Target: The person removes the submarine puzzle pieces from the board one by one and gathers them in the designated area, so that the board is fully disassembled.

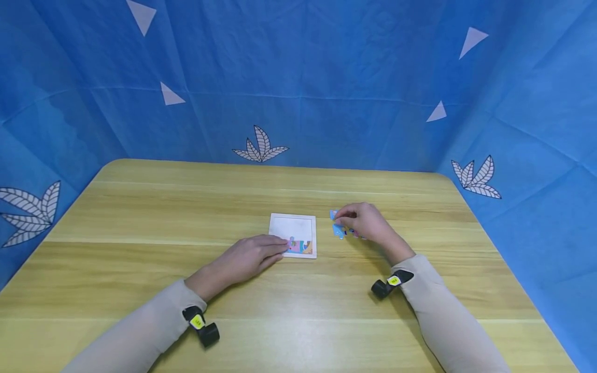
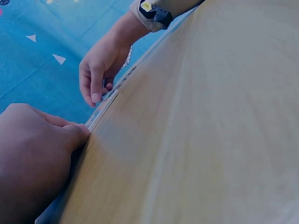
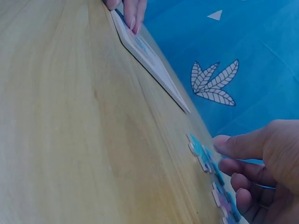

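A square white puzzle board (image 1: 293,227) lies on the table, with a few colourful pieces (image 1: 300,247) fitted along its near edge. My left hand (image 1: 252,255) rests on the board's near left corner, fairly straight fingers on top and the thumb at the near edge. To the right of the board is a group of loose jigsaw pieces (image 1: 338,231), mostly blue. My right hand (image 1: 366,220) hovers over them, partly covering them. In the right wrist view its thumb and bent forefinger stand slightly apart beside the jigsaw pieces (image 3: 201,151), with nothing visible between them.
The wood-grain table (image 1: 186,202) has rounded far corners. A blue curtain (image 1: 303,77) with white triangles and leaf drawings surrounds its back and sides. Each wrist carries a small black camera, the left camera (image 1: 208,334) and the right camera (image 1: 381,289).
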